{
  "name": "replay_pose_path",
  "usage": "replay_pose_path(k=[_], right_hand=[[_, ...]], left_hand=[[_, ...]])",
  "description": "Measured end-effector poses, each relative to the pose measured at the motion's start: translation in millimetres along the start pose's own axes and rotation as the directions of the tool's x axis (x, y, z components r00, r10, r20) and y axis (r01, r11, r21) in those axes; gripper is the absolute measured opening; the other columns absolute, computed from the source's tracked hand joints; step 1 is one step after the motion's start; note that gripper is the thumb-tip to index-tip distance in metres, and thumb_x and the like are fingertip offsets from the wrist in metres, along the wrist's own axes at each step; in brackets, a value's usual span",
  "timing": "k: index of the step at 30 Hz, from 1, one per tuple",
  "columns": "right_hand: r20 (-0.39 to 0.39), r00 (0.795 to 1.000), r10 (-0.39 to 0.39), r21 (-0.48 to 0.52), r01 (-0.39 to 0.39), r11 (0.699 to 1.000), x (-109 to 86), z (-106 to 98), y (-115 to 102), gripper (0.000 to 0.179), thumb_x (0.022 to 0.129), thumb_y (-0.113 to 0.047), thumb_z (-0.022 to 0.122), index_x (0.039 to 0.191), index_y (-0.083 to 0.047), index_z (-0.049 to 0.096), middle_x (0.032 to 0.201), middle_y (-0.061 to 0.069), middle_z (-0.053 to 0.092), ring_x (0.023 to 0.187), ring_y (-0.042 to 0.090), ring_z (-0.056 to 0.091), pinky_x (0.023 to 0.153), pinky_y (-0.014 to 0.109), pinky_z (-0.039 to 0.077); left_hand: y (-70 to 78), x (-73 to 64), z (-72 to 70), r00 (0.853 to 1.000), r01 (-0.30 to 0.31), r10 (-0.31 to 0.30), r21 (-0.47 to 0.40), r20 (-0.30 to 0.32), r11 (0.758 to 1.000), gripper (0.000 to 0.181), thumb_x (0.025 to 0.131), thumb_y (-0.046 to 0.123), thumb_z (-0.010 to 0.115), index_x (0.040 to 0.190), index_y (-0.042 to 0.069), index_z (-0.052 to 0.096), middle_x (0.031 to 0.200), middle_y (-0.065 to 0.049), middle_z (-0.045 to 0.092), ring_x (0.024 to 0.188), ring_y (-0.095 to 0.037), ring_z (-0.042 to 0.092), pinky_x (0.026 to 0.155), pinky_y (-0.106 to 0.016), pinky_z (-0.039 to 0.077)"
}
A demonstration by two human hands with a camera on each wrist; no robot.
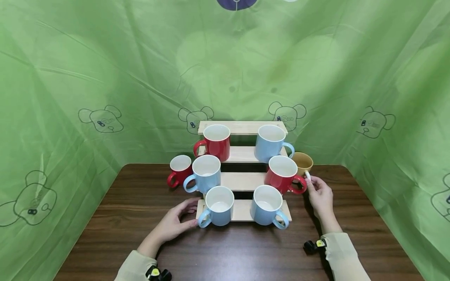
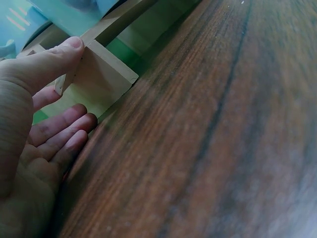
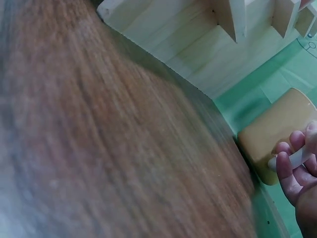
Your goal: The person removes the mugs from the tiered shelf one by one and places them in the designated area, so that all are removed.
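Note:
A stepped wooden rack (image 1: 242, 181) stands mid-table with red and light blue mugs on its steps. My left hand (image 1: 177, 220) is at its lower left corner. In the left wrist view, the thumb (image 2: 74, 44) lies on the board's end and the index finger is on the other side, pinching it; the other fingers are loosely bent below. Beside the bottom step's left end sits a light blue mug (image 1: 219, 207). My right hand (image 1: 321, 197) grips the white handle (image 3: 297, 157) of a yellow mug (image 3: 272, 131) at the rack's right rear. Part of that mug is hidden behind a red mug (image 1: 281, 173) in the head view.
Another red mug (image 1: 181, 170) stands on the dark wooden table (image 1: 246, 253), left of the rack. Higher steps carry a red mug (image 1: 217, 142) and two light blue mugs, one at right (image 1: 270, 143). Green cloth (image 1: 140, 78) hangs behind and at both sides.

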State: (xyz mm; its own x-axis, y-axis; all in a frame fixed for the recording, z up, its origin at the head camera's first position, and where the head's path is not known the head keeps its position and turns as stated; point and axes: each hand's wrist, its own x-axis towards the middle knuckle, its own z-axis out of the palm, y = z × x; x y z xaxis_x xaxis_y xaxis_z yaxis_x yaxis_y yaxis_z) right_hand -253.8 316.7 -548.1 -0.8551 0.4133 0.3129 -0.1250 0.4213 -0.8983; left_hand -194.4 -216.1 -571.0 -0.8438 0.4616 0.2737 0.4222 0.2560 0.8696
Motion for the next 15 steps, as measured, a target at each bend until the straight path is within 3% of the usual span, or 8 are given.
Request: replay_pose_path(k=[4, 9, 15], right_hand=[[0.01, 1.0, -0.005, 0.01, 0.005, 1.0, -0.3, -0.6, 0.0, 0.029, 0.108, -0.018, 0.072, 0.122, 0.007, 0.076, 0.09, -0.016, 0.07, 0.079, -0.008, 0.061, 0.067, 0.008, 0.049], [0.031, 0.999, 0.006, 0.055, -0.008, 0.998, -0.6, -0.1, 1.2, 0.029, 0.108, -0.016, 0.071, 0.123, 0.009, 0.075, 0.087, -0.026, 0.067, 0.08, -0.008, 0.062, 0.07, 0.008, 0.049], [0.061, 0.998, 0.032, 0.069, -0.036, 0.997, 0.1, -1.9, 2.0, 0.031, 0.109, -0.016, 0.07, 0.126, 0.01, 0.073, 0.087, -0.024, 0.066, 0.082, -0.007, 0.062, 0.072, 0.009, 0.05]], left_hand=[[-2.8, 0.9, 0.5, 1.0, -0.01, 0.01, 0.003, 0.0, 1.0, 0.066, 0.099, 0.014, 0.083, 0.158, 0.009, 0.053, 0.144, -0.009, 0.069, 0.13, -0.022, 0.067, 0.11, -0.037, 0.056], [-2.5, 0.8, 0.6, 1.0, -0.019, 0.019, 0.007, -0.002, 1.0, 0.066, 0.099, 0.015, 0.083, 0.158, 0.01, 0.053, 0.145, -0.011, 0.068, 0.13, -0.024, 0.068, 0.109, -0.038, 0.057], [-2.7, 1.3, 1.4, 1.0, -0.028, 0.028, -0.003, 0.001, 1.0, 0.066, 0.099, 0.014, 0.084, 0.158, 0.011, 0.054, 0.143, -0.01, 0.069, 0.129, -0.025, 0.068, 0.109, -0.037, 0.057]])
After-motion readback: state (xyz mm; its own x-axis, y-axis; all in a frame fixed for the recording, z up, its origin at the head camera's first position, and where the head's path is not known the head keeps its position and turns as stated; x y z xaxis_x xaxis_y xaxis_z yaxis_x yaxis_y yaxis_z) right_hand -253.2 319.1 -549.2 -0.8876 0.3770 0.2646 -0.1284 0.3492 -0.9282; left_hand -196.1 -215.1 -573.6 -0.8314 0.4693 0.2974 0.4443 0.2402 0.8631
